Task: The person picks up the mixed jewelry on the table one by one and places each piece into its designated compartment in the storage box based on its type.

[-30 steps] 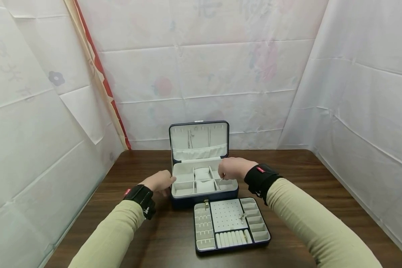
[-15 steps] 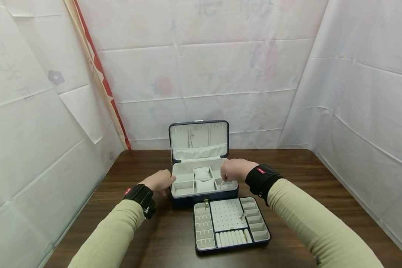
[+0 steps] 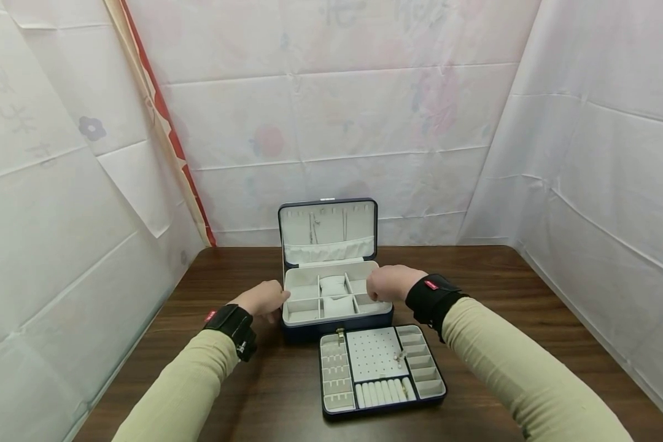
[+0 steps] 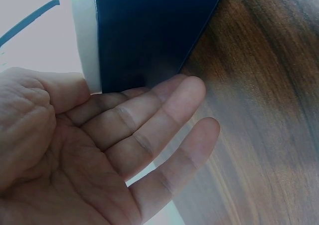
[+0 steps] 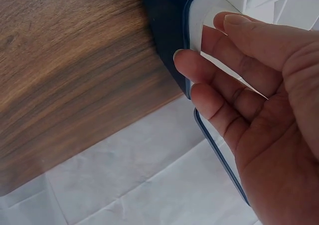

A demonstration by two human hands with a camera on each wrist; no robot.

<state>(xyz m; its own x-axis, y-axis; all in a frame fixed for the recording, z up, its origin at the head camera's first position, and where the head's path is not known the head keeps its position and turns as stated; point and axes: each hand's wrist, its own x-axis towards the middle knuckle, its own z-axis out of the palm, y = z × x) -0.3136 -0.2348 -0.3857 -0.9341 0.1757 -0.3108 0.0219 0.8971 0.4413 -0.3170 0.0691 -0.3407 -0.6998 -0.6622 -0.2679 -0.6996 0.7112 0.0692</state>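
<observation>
My left hand (image 3: 261,299) is at the left side of the opened navy jewelry box (image 3: 331,326). In the left wrist view its thumb (image 4: 70,91) lies at the pale rim and its fingers (image 4: 172,108) lie along the dark outer wall, gripping the edge. My right hand (image 3: 388,283) is low over the box's front right compartment. In the right wrist view the right thumb (image 5: 259,33) and index finger come together at the tips, with the other fingers curled. I cannot tell whether a thin silvery loop is between them.
Just in front of the box lies a removed jewelry tray (image 3: 377,372) with ring rolls and a few earrings. White cushions (image 3: 338,307) fill the box's middle compartments. Necklaces (image 3: 313,228) hang inside the raised lid (image 3: 329,223). White sheeting (image 3: 331,123) surrounds the wooden table (image 3: 243,399).
My right hand has shifted slightly right and lowered. The thin loop seen below its fingers earlier no longer shows. The left hand stays where it was.
</observation>
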